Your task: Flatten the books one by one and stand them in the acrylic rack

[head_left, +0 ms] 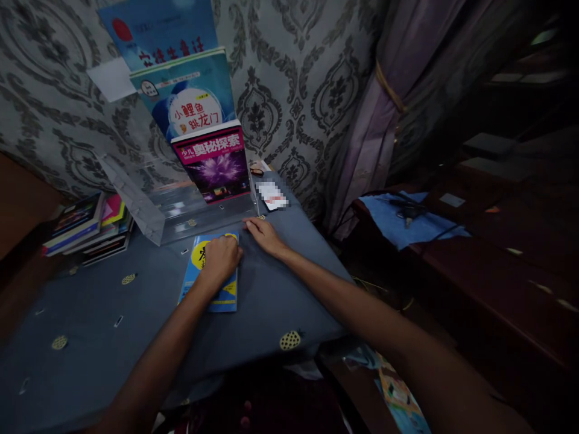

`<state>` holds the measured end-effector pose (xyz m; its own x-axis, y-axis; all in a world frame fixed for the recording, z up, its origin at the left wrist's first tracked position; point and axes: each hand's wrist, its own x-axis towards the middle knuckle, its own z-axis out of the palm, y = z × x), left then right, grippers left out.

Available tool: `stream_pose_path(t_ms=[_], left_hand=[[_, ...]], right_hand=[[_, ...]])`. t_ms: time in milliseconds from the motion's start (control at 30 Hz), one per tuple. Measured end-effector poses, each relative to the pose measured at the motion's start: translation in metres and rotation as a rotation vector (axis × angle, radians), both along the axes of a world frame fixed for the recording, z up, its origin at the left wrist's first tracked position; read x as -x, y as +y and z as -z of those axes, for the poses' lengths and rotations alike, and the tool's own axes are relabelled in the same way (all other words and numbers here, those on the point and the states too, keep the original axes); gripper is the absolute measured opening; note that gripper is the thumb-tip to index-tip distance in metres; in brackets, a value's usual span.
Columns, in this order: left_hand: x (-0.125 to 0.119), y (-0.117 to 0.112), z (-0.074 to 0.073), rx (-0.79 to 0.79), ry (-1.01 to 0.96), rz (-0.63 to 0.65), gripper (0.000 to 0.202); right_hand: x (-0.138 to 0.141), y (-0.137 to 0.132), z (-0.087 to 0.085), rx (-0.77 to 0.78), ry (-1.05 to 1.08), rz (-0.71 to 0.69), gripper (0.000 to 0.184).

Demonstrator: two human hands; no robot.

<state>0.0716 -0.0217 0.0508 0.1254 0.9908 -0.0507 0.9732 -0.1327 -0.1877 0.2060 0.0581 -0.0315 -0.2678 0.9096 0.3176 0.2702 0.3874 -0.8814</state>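
A blue and yellow book [212, 295] lies flat on the grey-blue tablecloth [113, 313]. My left hand [221, 258] rests on the book's top edge with its fingers curled over it. Flat on the cloth just right of the book, my right hand [263, 232] has its fingers stretched toward the base of a clear acrylic stand [154, 211]. The stand holds three books in tiers: a magenta one [215, 163] in front, a teal one [190, 90] behind it and a blue one [158, 30] on top.
A stack of books [85, 229] lies at the table's left, against the patterned wall. A small card [271, 196] lies right of the stand. A purple curtain [384, 108] hangs at right, with a dark wooden bench and blue cloth [407, 223] beyond.
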Motion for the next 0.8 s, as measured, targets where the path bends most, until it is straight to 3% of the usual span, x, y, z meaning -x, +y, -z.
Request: stream_pose_path(t_ms=[500,800], left_hand=[[0.006,0.007,-0.015,0.034,-0.019,-0.052,0.042],[0.002,0.002,-0.005,-0.002,0.035,-0.017,0.042]], right_hand=[[0.001,0.001,0.001,-0.010,0.052,-0.011,0.036],[0.001,-0.005,-0.002,-0.148,0.072,-0.106,0.041]])
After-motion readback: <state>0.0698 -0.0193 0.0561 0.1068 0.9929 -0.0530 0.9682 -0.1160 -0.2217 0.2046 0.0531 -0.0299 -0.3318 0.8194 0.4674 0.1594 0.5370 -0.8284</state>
